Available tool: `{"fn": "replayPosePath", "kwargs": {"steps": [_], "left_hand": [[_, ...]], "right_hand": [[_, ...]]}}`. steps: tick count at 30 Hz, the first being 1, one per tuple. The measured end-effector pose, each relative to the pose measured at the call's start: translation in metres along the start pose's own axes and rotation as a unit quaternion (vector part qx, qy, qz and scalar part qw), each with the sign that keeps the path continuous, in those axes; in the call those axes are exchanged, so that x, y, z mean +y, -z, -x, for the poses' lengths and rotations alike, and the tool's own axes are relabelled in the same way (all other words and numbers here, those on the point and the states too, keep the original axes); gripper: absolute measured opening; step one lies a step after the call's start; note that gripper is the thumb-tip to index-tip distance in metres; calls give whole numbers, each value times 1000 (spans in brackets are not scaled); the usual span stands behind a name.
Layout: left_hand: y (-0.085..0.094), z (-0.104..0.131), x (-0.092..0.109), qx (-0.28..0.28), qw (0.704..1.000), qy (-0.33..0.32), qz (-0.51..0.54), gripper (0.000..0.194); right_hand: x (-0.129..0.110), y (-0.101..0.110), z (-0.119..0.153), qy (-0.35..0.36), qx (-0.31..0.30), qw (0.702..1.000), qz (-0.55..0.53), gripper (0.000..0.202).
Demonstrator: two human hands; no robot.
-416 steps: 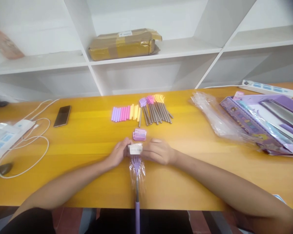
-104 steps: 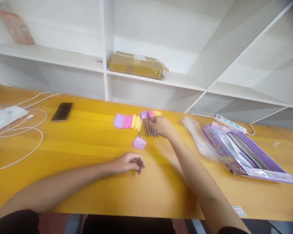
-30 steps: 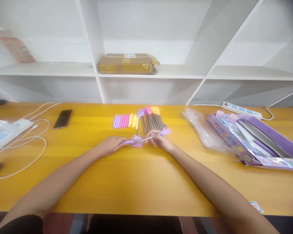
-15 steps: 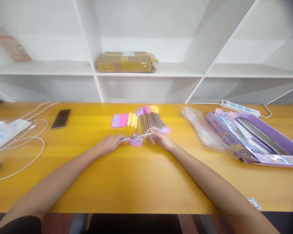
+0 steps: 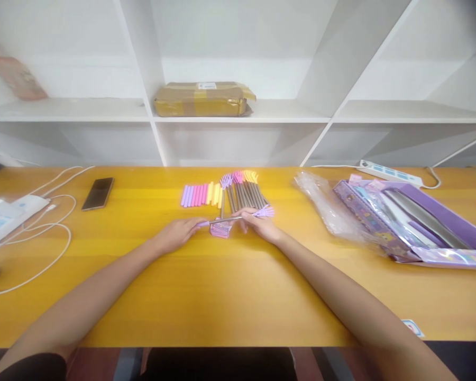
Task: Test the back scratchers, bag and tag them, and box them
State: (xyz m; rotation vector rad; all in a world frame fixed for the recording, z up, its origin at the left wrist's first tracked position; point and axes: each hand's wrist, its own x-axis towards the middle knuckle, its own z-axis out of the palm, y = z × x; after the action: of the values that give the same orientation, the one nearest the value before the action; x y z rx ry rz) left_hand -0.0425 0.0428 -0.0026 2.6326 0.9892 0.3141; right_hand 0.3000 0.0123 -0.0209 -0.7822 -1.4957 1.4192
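Note:
A back scratcher with a metal rod (image 5: 225,219), a purple handle and a purple claw head (image 5: 264,211) is held level between my two hands. My left hand (image 5: 181,233) is closed around its handle end. The fingers of my right hand (image 5: 257,223) pinch the rod close to the claw. Below the rod lies a small stack of pinkish-purple cards or packets (image 5: 219,230), partly covered. Just beyond are several metal rods (image 5: 246,196) with purple, pink and yellow claw heads (image 5: 238,178), beside a row of purple, pink and yellow handles (image 5: 200,195).
A phone (image 5: 98,193) lies at left, near white cables and a power strip (image 5: 14,217). On the right are crumpled clear plastic (image 5: 327,206) and an open purple box (image 5: 456,217) with contents. Behind stands a white shelf (image 5: 241,120) bearing a taped carton (image 5: 202,100).
The held back scratcher has levelled a little, its claw end dropping slightly. Less of the purple handle shows beside my left hand. Both hands keep their hold.

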Motion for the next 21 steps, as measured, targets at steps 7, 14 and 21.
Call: {"fn": "replayPosePath", "kwargs": {"steps": [7, 14, 21], "left_hand": [[0, 2, -3, -4, 996, -58, -66, 60], [-5, 1, -10, 48, 997, -49, -18, 60], [-2, 0, -3, 50, 998, -31, -7, 49]], "right_hand": [[-1, 0, -1, -8, -14, 1000, -1, 45], [0, 7, -8, 37, 162, 984, -57, 51], [7, 17, -11, 91, 305, 948, -6, 39]]}}
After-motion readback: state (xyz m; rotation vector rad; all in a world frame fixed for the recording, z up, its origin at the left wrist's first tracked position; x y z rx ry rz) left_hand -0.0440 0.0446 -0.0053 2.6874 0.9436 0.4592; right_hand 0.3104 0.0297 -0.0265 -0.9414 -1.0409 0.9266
